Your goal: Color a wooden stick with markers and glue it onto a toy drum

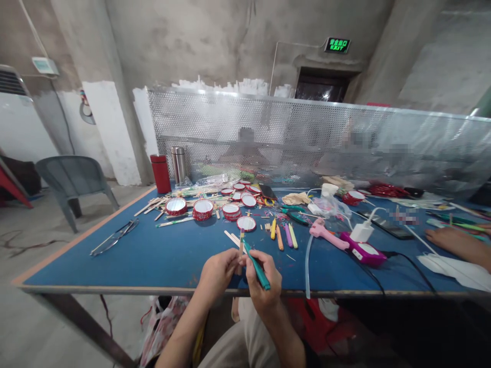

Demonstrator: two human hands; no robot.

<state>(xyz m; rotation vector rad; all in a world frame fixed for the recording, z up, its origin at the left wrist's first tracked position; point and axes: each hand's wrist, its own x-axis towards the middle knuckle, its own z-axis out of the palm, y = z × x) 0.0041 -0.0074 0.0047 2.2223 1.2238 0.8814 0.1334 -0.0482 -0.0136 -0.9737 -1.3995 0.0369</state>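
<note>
My left hand [218,272] pinches a flat wooden craft stick [241,250] upright near the table's front edge. Colour shows at the stick's upper end. A teal pen-shaped stick [258,267], perhaps a marker or crayon, is gripped in my right hand [266,278]. Its narrow end points up and left, close beside the wooden stick; whether the two touch I cannot tell. Pale wooden sticks [231,237] lie just beyond my fingers. Past them is a round red-sided piece [246,223] with a white top, like a small toy drum.
Short coloured sticks [280,238] lie right of centre on the blue table [153,266]. Beyond are more drum-like pieces [203,209] and loose sticks. Glasses [114,238] lie left; a pink hammer-shaped tool [328,234] and purple device [362,249] right. Another person's hand [447,239] rests far right.
</note>
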